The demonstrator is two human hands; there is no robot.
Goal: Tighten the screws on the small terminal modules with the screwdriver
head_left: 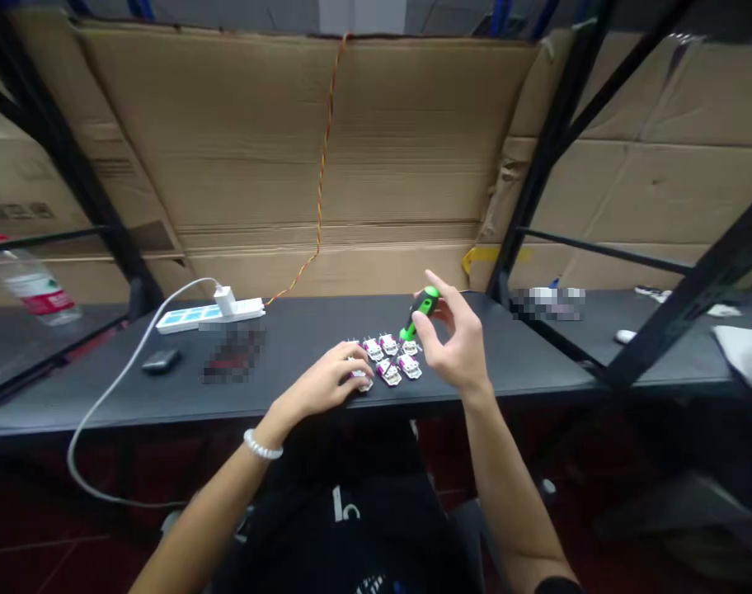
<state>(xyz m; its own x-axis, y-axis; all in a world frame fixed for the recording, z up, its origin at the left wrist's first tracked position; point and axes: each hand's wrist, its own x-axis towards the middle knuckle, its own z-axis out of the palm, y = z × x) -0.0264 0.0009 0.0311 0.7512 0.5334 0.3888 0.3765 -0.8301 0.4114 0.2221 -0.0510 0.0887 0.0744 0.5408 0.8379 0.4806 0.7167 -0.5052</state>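
Observation:
My right hand [453, 334] grips a green and black screwdriver [421, 312] by its handle, thumb on one side and fingers on the other, index finger raised. Its shaft slants down and left toward a group of small white and purple parts [389, 371], set in rough rows near the table's front edge. At the left end of this group, my left hand [332, 375] curls its fingers over one small white-and-purple part [362, 383], partly hiding it. Whether the screwdriver tip touches any part is too small to tell.
On the dark table [326, 322] a white power strip [184, 318] holds a plugged-in charger with a white cable [113, 375]. A small black object [162, 360] lies left. Black metal posts [537, 165] flank the cardboard backing [240, 148]. A bottle [42, 293] stands beyond the left post.

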